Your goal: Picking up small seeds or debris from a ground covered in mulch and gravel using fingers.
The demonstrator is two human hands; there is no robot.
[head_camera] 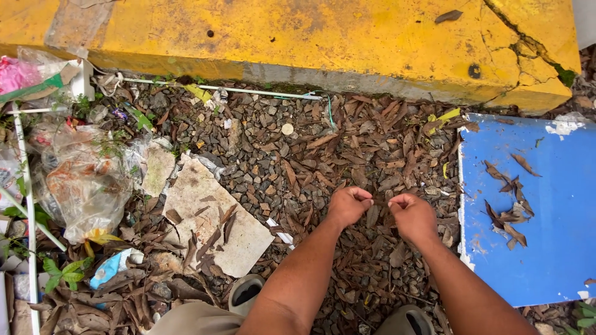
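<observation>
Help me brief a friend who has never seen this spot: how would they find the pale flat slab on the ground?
Start at the long yellow curb across the top. Come down over the gravel and dry leaves, left of the left hand. The pale slab lies flat there, a broken, off-white sheet, unlike the crumpled plastic bags further left and the blue board on the right.

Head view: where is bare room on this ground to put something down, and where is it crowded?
Freest: the blue board right of the right hand, with few leaves, and the yellow curb above. The pale slab left of the left hand is partly free. Crowded: plastic bags at far left, gravel with leaves between.
</observation>
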